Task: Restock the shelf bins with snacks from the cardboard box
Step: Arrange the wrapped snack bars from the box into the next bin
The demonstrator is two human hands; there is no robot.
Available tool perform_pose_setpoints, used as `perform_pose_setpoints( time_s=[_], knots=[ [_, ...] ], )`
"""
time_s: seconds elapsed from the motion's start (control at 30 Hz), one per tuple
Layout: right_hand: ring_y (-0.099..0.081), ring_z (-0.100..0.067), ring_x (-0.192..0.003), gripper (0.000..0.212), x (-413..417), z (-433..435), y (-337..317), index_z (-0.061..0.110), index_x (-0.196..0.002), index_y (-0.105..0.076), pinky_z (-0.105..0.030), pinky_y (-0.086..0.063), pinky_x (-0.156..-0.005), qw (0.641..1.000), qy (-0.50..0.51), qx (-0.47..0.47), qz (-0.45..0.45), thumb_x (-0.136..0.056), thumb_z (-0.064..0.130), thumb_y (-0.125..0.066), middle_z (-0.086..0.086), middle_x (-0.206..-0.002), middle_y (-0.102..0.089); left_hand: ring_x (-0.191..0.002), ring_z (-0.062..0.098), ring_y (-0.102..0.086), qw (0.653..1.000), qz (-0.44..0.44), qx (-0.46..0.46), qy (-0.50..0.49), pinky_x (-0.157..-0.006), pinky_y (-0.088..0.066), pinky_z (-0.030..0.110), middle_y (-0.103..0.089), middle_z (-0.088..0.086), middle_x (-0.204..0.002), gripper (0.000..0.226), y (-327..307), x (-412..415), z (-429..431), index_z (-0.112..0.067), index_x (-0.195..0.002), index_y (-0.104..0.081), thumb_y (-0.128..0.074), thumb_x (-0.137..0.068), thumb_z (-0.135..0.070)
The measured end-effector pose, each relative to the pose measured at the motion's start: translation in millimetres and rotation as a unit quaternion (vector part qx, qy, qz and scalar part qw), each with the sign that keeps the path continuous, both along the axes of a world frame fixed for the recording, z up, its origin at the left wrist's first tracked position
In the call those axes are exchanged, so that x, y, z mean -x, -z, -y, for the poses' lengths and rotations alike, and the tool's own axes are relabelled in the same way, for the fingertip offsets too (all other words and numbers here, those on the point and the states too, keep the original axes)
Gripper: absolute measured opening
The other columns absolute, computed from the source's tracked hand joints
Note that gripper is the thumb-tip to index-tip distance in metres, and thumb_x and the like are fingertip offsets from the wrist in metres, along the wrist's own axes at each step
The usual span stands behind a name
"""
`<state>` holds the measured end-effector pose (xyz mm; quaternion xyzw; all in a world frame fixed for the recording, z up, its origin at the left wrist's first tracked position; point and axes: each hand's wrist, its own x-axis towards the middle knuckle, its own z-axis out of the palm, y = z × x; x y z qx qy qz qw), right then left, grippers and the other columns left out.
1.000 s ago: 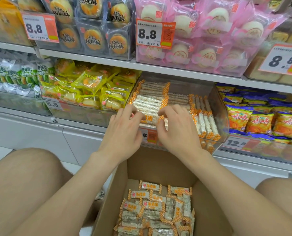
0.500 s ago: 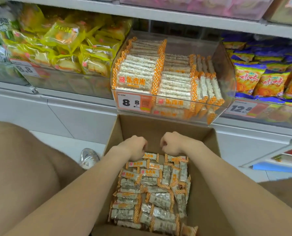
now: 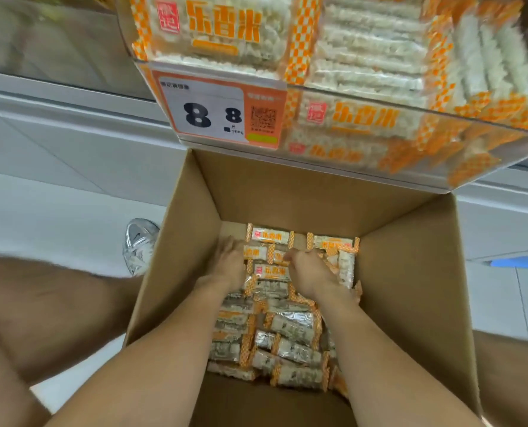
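Head view: a brown open-topped cardboard box (image 3: 287, 192) stands on the pale tiled floor (image 3: 56, 217) between the person's bare knees. Its bottom is covered with small snack packets (image 3: 290, 331) in clear wrappers with orange-and-white checked ends, lying flat in loose, overlapping rows.

Both forearms reach down into the box. The left hand (image 3: 225, 263) lies on the packets near the box's far left corner, fingers pointing ahead; I cannot tell whether it grips anything. The right hand (image 3: 307, 269) is just beside it, knuckles up, fingers curled down among the packets, but whether they pinch one cannot be told.

Above the box's far wall juts a clear plastic shelf bin (image 3: 361, 88), packed with the same checked packets (image 3: 222, 29), stacked flat on the left and standing on edge at the right. An orange-and-white price label (image 3: 207, 112) reading "8 8" is fixed to the bin's front. A silver sneaker (image 3: 139, 245) rests on the floor just left of the box.
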<state>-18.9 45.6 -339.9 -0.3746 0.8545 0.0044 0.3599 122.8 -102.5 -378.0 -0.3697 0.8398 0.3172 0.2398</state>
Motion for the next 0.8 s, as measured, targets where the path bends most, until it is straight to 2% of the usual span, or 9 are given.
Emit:
perform_pose_setpoints(
  time_s=[0.1, 0.23, 0.37, 0.47, 0.5, 0.6, 0.67, 0.73, 0.8],
  knots=[
    [-0.064, -0.04, -0.102, 0.052, -11, -1, 14, 0.021, -0.143, -0.05, -0.046, -0.051, -0.087, 0.999, -0.046, -0.022, -0.001, -0.097, -0.004, -0.049, -0.018, -0.113, -0.069, -0.152, 0.033, -0.026, 1.0, -0.008, 0.019, 0.012, -0.125, -0.028, 0.046, -0.031, 0.006, -0.164, 0.056, 11, 1, 0, -0.017, -0.155, -0.043, -0.055, -0.101, -0.006],
    [-0.055, -0.036, -0.123, 0.039, -17, -4, 20, 0.017, -0.138, -0.057, -0.044, -0.047, -0.101, 0.998, -0.049, -0.03, -0.004, -0.1, 0.023, -0.064, -0.013, -0.131, -0.06, -0.127, 0.033, -0.045, 0.998, -0.038, 0.029, -0.029, -0.113, -0.041, 0.051, -0.041, 0.003, -0.136, 0.041, 14, 4, -7, -0.025, -0.132, -0.054, -0.056, -0.098, -0.001],
    [-0.061, -0.032, -0.121, 0.042, -15, -8, 17, 0.021, -0.135, -0.065, -0.037, -0.051, -0.102, 0.999, 0.023, -0.004, 0.044, -0.093, 0.021, -0.068, -0.008, -0.139, -0.052, -0.117, 0.027, -0.052, 0.995, -0.067, 0.008, -0.071, -0.108, -0.044, 0.042, -0.042, 0.002, -0.127, 0.051, 7, 12, -11, -0.023, -0.12, -0.056, -0.054, -0.089, 0.017],
    [-0.069, -0.024, -0.101, 0.045, -7, -10, 8, 0.028, -0.127, -0.07, -0.033, -0.057, -0.089, 0.992, 0.104, 0.033, 0.062, -0.083, 0.019, -0.066, -0.003, -0.125, -0.07, -0.119, 0.024, -0.056, 0.989, -0.096, -0.012, -0.108, -0.11, -0.045, 0.034, -0.049, 0.003, -0.132, 0.048, 1, 12, -11, -0.023, -0.117, -0.064, -0.055, -0.091, 0.017],
    [-0.07, -0.024, -0.098, 0.045, -3, -11, 5, 0.032, -0.125, -0.07, -0.035, -0.058, -0.089, 0.989, 0.124, 0.048, 0.064, -0.082, 0.02, -0.064, -0.002, -0.121, -0.073, -0.118, 0.024, -0.059, 0.986, -0.108, -0.018, -0.129, -0.106, -0.05, 0.034, -0.055, 0.003, -0.131, 0.043, -3, 11, -11, -0.025, -0.11, -0.066, -0.056, -0.094, 0.013],
    [-0.065, -0.026, -0.118, 0.04, 7, -21, -3, 0.038, -0.117, -0.07, -0.043, -0.055, -0.1, 0.979, 0.162, 0.107, 0.064, -0.084, 0.018, -0.059, 0.002, -0.129, -0.071, -0.102, 0.019, -0.067, 0.97, -0.153, -0.045, -0.183, -0.079, -0.055, 0.025, -0.07, 0.002, -0.118, 0.031, -21, 11, -11, -0.026, -0.095, -0.068, -0.057, -0.1, 0.003],
    [-0.065, -0.02, -0.112, 0.032, 11, -26, -13, 0.036, -0.112, -0.067, -0.035, -0.055, -0.09, 0.966, 0.185, 0.143, 0.106, -0.092, 0.012, -0.059, 0.003, -0.132, -0.068, -0.093, 0.018, -0.068, 0.963, -0.176, -0.067, -0.192, -0.067, -0.054, 0.023, -0.069, -0.001, -0.112, 0.031, -37, 12, -10, -0.028, -0.094, -0.069, -0.057, -0.102, -0.001],
    [-0.062, -0.01, -0.099, 0.026, 12, -28, -23, 0.032, -0.109, -0.068, -0.025, -0.049, -0.077, 0.957, 0.186, 0.171, 0.14, -0.095, 0.011, -0.062, 0.004, -0.127, -0.067, -0.09, 0.025, -0.068, 0.952, -0.207, -0.103, -0.201, -0.069, -0.061, 0.031, -0.068, 0.001, -0.11, 0.03, -56, 14, -12, -0.027, -0.097, -0.072, -0.056, -0.104, -0.003],
    [-0.061, -0.01, -0.103, 0.02, 11, -27, -34, 0.03, -0.105, -0.071, -0.024, -0.045, -0.079, 0.954, 0.172, 0.2, 0.142, -0.093, 0.015, -0.067, 0.008, -0.117, -0.068, -0.089, 0.03, -0.072, 0.933, -0.238, -0.152, -0.223, -0.075, -0.066, 0.047, -0.068, 0.009, -0.109, 0.028, -79, 17, -14, -0.018, -0.101, -0.074, -0.052, -0.106, -0.001]
  ],
)
